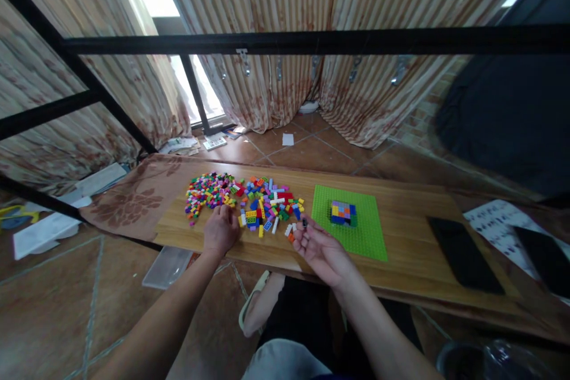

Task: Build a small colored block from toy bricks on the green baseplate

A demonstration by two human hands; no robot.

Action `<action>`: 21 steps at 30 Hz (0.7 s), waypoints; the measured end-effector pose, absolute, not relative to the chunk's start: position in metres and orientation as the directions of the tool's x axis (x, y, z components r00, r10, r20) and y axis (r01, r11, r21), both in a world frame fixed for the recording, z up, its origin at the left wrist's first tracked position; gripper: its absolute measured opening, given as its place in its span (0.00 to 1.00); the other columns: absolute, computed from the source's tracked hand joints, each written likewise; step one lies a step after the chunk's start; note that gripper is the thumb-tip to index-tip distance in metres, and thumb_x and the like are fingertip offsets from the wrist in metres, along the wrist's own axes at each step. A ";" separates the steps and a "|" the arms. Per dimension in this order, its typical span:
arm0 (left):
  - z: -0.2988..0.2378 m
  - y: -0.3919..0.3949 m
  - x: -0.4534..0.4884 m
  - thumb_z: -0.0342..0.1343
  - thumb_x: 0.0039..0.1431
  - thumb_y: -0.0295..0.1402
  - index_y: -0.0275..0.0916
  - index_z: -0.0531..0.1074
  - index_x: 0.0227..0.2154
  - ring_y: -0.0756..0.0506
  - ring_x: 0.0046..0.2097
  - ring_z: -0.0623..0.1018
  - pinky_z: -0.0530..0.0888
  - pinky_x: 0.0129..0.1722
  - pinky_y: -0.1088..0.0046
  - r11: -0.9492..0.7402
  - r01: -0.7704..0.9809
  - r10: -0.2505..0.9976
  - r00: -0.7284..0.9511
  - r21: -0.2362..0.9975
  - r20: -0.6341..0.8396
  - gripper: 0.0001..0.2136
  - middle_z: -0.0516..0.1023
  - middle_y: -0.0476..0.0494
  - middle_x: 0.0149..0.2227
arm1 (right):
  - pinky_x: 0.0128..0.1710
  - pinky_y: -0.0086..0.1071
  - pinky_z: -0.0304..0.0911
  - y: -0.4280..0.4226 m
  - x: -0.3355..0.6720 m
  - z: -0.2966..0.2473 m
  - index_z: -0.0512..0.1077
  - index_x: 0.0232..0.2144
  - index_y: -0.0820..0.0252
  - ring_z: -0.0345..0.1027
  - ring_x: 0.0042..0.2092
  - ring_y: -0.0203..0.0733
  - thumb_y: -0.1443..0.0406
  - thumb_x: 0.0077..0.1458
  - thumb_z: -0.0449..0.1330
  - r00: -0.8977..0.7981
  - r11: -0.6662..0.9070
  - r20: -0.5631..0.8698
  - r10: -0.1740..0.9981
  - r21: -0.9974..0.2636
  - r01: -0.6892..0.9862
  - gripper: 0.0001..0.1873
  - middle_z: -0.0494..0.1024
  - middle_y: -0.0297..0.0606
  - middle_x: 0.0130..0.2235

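Observation:
A pile of small coloured bricks lies on the wooden table. My left hand rests knuckles-up at the pile's near edge, its fingers curled down among the bricks; what they hold is hidden. My right hand is palm-up with fingers spread, just left of the green baseplate. A few small bricks, one of them dark, lie at its fingertips. A small block of stacked bricks stands on the baseplate.
A black phone-like slab lies on the table's right part, and another dark slab on a printed sheet further right. A black metal frame crosses overhead. A patterned cloth covers the table's left end. My knees are below the table edge.

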State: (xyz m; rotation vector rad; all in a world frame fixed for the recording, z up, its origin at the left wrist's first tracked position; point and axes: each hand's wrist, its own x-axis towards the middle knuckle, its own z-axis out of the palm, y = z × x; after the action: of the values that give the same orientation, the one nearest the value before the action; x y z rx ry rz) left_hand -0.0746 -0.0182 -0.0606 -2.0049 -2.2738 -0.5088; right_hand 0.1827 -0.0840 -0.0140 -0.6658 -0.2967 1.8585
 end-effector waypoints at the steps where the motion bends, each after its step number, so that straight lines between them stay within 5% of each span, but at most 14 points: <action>1: -0.061 -0.018 -0.075 0.46 0.60 0.34 0.39 0.68 0.39 0.43 0.39 0.75 0.66 0.33 0.70 0.095 0.975 0.952 -0.148 0.200 0.267 0.08 0.73 0.41 0.42 | 0.37 0.27 0.67 -0.085 0.184 -0.014 0.75 0.38 0.54 0.71 0.35 0.30 0.70 0.47 0.66 -0.269 -0.391 -0.304 0.914 -0.482 -0.784 0.14 0.78 0.29 0.35; 5: -0.060 -0.018 -0.075 0.46 0.60 0.34 0.39 0.69 0.39 0.43 0.38 0.75 0.66 0.33 0.69 0.090 0.976 0.955 -0.141 0.198 0.261 0.09 0.73 0.40 0.42 | 0.37 0.26 0.67 -0.087 0.186 -0.014 0.75 0.39 0.54 0.71 0.35 0.31 0.70 0.47 0.66 -0.270 -0.394 -0.310 0.912 -0.474 -0.788 0.14 0.78 0.30 0.36; 9: -0.059 -0.018 -0.074 0.46 0.60 0.34 0.39 0.69 0.39 0.43 0.39 0.75 0.67 0.33 0.69 0.082 0.975 0.954 -0.137 0.208 0.267 0.09 0.74 0.40 0.42 | 0.33 0.28 0.66 -0.088 0.192 -0.024 0.76 0.39 0.55 0.70 0.33 0.33 0.65 0.45 0.68 -0.121 -0.315 -0.318 0.940 -0.679 -0.663 0.15 0.78 0.32 0.34; 12: -0.059 -0.017 -0.074 0.46 0.60 0.34 0.39 0.69 0.38 0.43 0.39 0.75 0.67 0.33 0.69 0.082 0.974 0.955 -0.138 0.213 0.261 0.09 0.74 0.40 0.42 | 0.34 0.33 0.65 -0.089 0.210 -0.039 0.77 0.36 0.56 0.69 0.32 0.36 0.61 0.44 0.67 0.172 -0.137 -0.197 0.965 -0.941 -0.310 0.14 0.78 0.33 0.31; 14: -0.058 -0.017 -0.074 0.46 0.60 0.34 0.39 0.69 0.38 0.43 0.39 0.75 0.67 0.33 0.69 0.086 0.974 0.955 -0.141 0.210 0.262 0.09 0.74 0.40 0.42 | 0.39 0.38 0.66 -0.089 0.230 -0.048 0.77 0.35 0.56 0.70 0.35 0.40 0.59 0.45 0.65 0.334 -0.046 -0.043 0.941 -0.999 0.001 0.13 0.78 0.36 0.32; 21: -0.057 -0.017 -0.073 0.46 0.61 0.34 0.39 0.68 0.39 0.43 0.39 0.75 0.66 0.33 0.69 0.089 0.978 0.954 -0.137 0.186 0.265 0.09 0.74 0.40 0.42 | 0.41 0.42 0.65 -0.079 0.298 -0.053 0.76 0.36 0.59 0.71 0.37 0.45 0.58 0.54 0.56 0.341 0.014 0.294 0.893 -0.777 0.630 0.14 0.79 0.42 0.37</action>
State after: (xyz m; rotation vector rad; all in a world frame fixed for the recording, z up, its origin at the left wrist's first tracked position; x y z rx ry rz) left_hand -0.0732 -0.0169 -0.0568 -2.0121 -2.2609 -0.4908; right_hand 0.2982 -0.0785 -0.0530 -1.6996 -1.3735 0.3644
